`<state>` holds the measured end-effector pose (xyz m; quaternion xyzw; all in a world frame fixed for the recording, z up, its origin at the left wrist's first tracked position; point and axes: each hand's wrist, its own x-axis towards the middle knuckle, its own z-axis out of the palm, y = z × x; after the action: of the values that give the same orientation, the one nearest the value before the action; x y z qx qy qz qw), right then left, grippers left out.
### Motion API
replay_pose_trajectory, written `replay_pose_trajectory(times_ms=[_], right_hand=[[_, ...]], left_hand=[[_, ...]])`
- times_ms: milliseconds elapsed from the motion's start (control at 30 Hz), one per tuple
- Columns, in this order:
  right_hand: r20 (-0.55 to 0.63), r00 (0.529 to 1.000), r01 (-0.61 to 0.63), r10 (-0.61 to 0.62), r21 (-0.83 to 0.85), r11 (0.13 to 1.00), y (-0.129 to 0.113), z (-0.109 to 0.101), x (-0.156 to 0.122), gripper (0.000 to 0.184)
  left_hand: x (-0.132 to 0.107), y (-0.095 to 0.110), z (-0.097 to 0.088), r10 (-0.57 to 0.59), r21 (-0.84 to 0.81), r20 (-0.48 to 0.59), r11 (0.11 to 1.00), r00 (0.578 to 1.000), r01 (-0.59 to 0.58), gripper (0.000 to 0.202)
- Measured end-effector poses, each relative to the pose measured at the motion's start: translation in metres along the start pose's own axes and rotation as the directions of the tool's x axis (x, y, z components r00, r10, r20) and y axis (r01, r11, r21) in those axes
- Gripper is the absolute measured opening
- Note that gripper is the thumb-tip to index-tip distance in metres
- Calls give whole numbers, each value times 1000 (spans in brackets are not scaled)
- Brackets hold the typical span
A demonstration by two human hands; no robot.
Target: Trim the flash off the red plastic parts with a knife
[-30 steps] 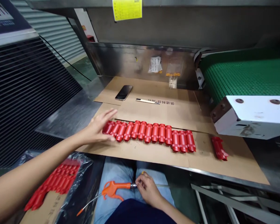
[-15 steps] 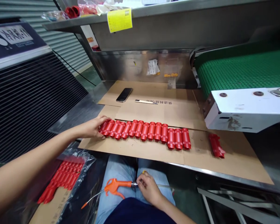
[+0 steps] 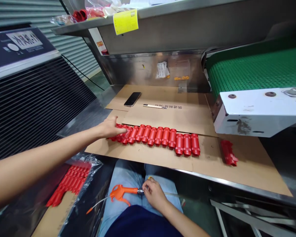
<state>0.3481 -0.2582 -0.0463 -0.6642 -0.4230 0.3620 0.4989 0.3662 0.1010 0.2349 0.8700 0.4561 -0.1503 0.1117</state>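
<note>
Left hand (image 3: 111, 128): shifted from the row's end onto its top, fingers flat and open across red plastic tubes (image 3: 160, 137). Right hand (image 3: 154, 195): unchanged, fingers curled closed on orange air blow gun (image 3: 120, 192).

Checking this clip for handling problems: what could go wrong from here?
The left hand presses on the end of the row of red cylinders, which lie touching on cardboard, so they could roll or bunch out of line. The blow gun in the right hand rests over the lap with its thin nozzle free; it might slip or snag, and a stray blast could perhaps scatter the row.
</note>
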Motion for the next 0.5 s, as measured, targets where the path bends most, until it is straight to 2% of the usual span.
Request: replay_pose_trajectory(times_ms=[100, 200, 300, 400, 467, 500], right_hand=[[3, 1000, 10, -10, 17, 1000, 3, -1, 1, 22], [2, 1000, -5, 5, 44, 999, 4, -3, -2, 22], [5, 1000, -29, 28, 60, 998, 3, -6, -7, 21], [14, 998, -55, 55, 59, 997, 0, -11, -11, 21], [36, 997, -76, 74, 49, 996, -4, -15, -11, 21], [58, 995, -85, 82, 41, 996, -6, -17, -11, 20]], left_hand=[[5, 23, 10, -94, 35, 47, 995, 994, 92, 119], [8, 30, 13, -166, 36, 119, 986, 979, 162, 106], [9, 24, 10, -197, 12, 159, 980, 967, 198, 104], [8, 11, 9, -220, -10, 145, 975, 965, 224, 108], [7, 2, 12, -203, -45, 125, 977, 971, 210, 105], [7, -2, 15, -157, -81, 109, 983, 982, 166, 103]])
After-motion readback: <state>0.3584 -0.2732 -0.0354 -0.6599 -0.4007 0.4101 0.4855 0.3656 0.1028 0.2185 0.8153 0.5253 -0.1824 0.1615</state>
